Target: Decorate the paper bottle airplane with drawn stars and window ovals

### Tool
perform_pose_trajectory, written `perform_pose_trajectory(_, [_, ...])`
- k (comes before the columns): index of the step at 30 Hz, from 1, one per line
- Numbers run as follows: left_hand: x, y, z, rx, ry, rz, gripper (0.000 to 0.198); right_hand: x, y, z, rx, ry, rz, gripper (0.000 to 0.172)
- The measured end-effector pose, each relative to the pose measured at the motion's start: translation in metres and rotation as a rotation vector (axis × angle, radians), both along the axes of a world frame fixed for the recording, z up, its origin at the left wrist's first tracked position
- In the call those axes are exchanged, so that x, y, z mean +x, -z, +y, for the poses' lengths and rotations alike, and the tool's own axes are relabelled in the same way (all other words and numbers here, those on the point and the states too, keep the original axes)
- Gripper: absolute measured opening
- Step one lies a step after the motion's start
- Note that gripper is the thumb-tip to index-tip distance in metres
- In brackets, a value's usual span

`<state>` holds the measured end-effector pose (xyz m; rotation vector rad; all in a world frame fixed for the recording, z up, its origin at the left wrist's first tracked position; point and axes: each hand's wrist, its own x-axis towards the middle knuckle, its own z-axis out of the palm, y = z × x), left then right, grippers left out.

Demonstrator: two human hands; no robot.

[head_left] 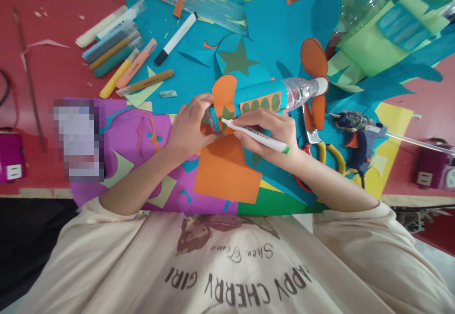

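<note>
A clear plastic bottle (pixel 300 91) lies on its side, wrapped in blue paper, with its white cap to the right and orange propeller-like blades (pixel 314 57) by the cap. Orange paper with several green ovals (pixel 261 103) is on its side. My left hand (pixel 188 124) is closed around the bottle's base end. Beside those fingers is a rounded orange paper fin (pixel 224 92) with a green star (pixel 226 114) on it. My right hand (pixel 272 131) grips a white marker (pixel 263 139) with a green end, its tip at the star.
Several markers (pixel 117 44) lie at the upper left. A glue gun (pixel 364 139) and scissors (pixel 311 129) lie to the right. Coloured paper sheets, including an orange one (pixel 227 172), cover the red table. A pixelated phone-like object (pixel 80 141) lies left.
</note>
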<state>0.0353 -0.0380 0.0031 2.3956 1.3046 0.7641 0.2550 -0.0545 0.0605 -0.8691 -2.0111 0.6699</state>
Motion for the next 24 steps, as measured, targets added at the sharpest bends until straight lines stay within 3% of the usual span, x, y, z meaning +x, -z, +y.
perform_pose_trajectory(24, [-0.0002, 0.0019, 0.0001, -0.001, -0.004, -0.018, 0.059, -0.0018, 0.0007, -0.0003, 0.033, 0.032, -0.002, 0.005])
